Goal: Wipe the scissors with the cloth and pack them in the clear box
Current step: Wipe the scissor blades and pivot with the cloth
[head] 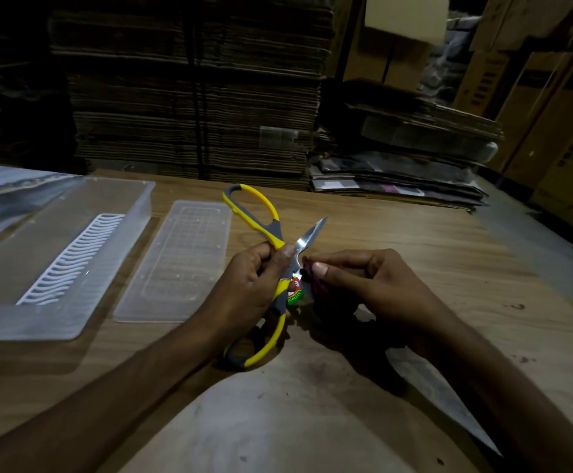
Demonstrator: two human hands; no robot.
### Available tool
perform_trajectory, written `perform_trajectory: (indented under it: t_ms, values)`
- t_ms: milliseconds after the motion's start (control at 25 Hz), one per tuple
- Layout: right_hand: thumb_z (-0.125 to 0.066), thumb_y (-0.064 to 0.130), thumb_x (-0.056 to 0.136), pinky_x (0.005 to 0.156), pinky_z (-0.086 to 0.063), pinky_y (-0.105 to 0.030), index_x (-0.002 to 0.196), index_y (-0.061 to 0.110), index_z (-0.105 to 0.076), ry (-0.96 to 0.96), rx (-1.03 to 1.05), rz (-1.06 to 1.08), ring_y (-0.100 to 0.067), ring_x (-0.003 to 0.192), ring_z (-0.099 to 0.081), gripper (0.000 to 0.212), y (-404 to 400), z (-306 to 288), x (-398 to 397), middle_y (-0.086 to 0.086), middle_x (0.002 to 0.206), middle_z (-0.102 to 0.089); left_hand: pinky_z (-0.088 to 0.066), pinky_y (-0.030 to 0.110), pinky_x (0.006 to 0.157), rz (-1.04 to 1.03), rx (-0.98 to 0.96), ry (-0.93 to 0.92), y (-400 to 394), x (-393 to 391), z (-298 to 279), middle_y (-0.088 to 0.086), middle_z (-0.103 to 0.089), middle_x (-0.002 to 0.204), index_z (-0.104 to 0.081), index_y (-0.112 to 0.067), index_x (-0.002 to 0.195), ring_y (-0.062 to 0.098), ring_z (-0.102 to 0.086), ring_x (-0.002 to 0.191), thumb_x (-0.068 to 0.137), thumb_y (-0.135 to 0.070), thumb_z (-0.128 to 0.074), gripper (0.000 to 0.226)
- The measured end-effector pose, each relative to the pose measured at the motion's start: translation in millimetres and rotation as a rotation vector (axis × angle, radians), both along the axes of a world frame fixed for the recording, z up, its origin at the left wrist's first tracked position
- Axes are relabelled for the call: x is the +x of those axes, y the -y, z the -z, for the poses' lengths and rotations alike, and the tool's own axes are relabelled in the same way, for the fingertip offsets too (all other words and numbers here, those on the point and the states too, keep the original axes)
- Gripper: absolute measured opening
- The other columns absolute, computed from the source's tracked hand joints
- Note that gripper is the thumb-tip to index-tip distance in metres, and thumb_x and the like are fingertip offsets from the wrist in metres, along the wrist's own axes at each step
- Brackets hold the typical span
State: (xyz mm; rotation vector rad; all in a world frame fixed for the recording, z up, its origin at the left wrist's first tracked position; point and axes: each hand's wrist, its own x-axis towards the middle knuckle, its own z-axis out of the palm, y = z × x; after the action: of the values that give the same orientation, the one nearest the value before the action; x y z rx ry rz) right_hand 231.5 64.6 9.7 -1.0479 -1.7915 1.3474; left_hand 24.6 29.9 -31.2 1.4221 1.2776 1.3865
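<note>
My wooden counter [397,240] runs ahead of me. Behind it rise stacks of flattened cardboard [193,97]. Brown cartons [551,124] stand at right.

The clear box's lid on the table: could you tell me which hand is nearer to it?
Left. The left hand, gripping the scissors, is just right of the lid; the right hand, pinching the cloth, is farther right.

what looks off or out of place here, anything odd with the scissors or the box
Nothing looks damaged or spilled. The yellow-and-grey handled scissors are spread wide open in the left hand, a sticker still on one blade, while the right hand pinches a dark cloth. The clear plastic box lies open, its lid alongside.
</note>
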Motion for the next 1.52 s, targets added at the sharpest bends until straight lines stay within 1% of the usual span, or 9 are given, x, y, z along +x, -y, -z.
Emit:
perform_trajectory:
  t_ms: [200, 320, 440, 640, 760, 880, 960, 1200, 1520]
  values:
    - [-0.071, 0.023, 0.101, 0.088, -0.064, -0.03, 0.117, 0.018, -0.082, 0.117, 0.12, -0.085, -0.014, 0.102, -0.081, 0.02, 0, 8, -6, 0.002, 0.108, -0.085, -0.053, 0.024, 0.062, 0.017, 0.027, -0.063, 1, 0, -1, -0.011, -0.068, 0.064, -0.068, -0.018, 0.083, 0.005, -0.065, 0.063, 0.109, -0.03, -0.055, 0.032]
    - [-0.067, 0.038, 0.103, 0.092, -0.061, -0.054, 0.109, 0.015, -0.079, 0.221, 0.156, -0.128, -0.031, 0.101, -0.076, 0.026, 0, 10, -6, -0.011, 0.106, -0.08, -0.047, 0.013, 0.057, 0.042, 0.016, -0.088, 5, 2, -6, -0.017, -0.065, 0.058, -0.065, -0.022, 0.079, -0.003, -0.06, 0.057, 0.11, -0.027, -0.054, 0.034]
    - [-0.06, 0.048, 0.101, 0.09, -0.055, -0.058, 0.105, 0.014, -0.073, 0.292, 0.238, -0.197, -0.036, 0.099, -0.068, 0.036, 1, 13, -10, -0.017, 0.105, -0.072, -0.041, 0.012, 0.052, 0.04, 0.015, -0.096, 5, 3, -7, -0.017, -0.056, 0.048, -0.06, -0.024, 0.069, -0.004, -0.051, 0.048, 0.11, -0.024, -0.055, 0.042]
    - [-0.062, 0.033, 0.107, 0.071, -0.05, -0.024, 0.096, 0.012, -0.071, 0.362, 0.245, -0.284, -0.011, 0.077, -0.065, 0.026, -3, 8, 5, -0.002, 0.087, -0.071, -0.056, 0.023, 0.061, 0.001, -0.009, 0.004, 4, 1, -8, -0.012, -0.064, 0.055, -0.065, -0.018, 0.072, 0.001, -0.063, 0.056, 0.109, -0.024, -0.057, 0.038]
    - [-0.064, 0.025, 0.107, 0.066, -0.047, -0.019, 0.088, 0.016, -0.071, 0.434, 0.193, -0.366, -0.001, 0.068, -0.061, 0.022, -3, 2, 16, 0.009, 0.074, -0.067, -0.062, 0.034, 0.072, 0.026, -0.038, 0.042, 2, 0, -5, -0.011, -0.066, 0.057, -0.069, -0.021, 0.07, 0.004, -0.068, 0.061, 0.109, -0.023, -0.057, 0.041]
    - [-0.066, 0.02, 0.105, 0.071, -0.053, -0.03, 0.094, 0.004, -0.076, 0.365, 0.139, -0.336, -0.018, 0.075, -0.069, 0.022, -8, -4, 24, -0.018, 0.085, -0.076, -0.057, 0.043, 0.076, 0.039, -0.027, -0.003, 0, 1, -4, -0.004, -0.059, 0.061, -0.069, -0.026, 0.064, 0.019, -0.064, 0.069, 0.107, -0.029, -0.059, 0.045]
    - [-0.064, 0.016, 0.105, 0.068, -0.055, -0.03, 0.096, -0.003, -0.074, 0.22, 0.101, -0.256, -0.025, 0.073, -0.069, 0.023, -8, -5, 24, -0.028, 0.088, -0.074, -0.059, 0.036, 0.072, 0.051, -0.018, -0.008, 2, 2, -5, -0.004, -0.061, 0.062, -0.066, -0.022, 0.068, 0.014, -0.065, 0.068, 0.107, -0.027, -0.059, 0.04]
    - [-0.075, 0.024, 0.097, 0.068, -0.054, -0.016, 0.094, 0.015, -0.082, 0.17, 0.262, -0.052, -0.004, 0.074, -0.071, 0.012, -1, 11, -1, -0.002, 0.086, -0.08, -0.04, 0.009, 0.051, 0.058, 0.01, -0.11, 9, 7, -13, -0.019, -0.053, 0.046, -0.058, -0.026, 0.063, -0.004, -0.052, 0.046, 0.111, -0.018, -0.054, 0.049]
    - [-0.076, 0.016, 0.092, 0.064, -0.056, -0.024, 0.084, 0.0, -0.077, 0.193, 0.238, -0.006, -0.015, 0.067, -0.07, 0.017, 2, 15, -7, -0.013, 0.08, -0.079, -0.04, 0.009, 0.051, 0.104, -0.006, -0.147, 11, 5, -11, -0.019, -0.059, 0.05, -0.063, -0.022, 0.074, -0.006, -0.052, 0.048, 0.111, -0.022, -0.052, 0.039]
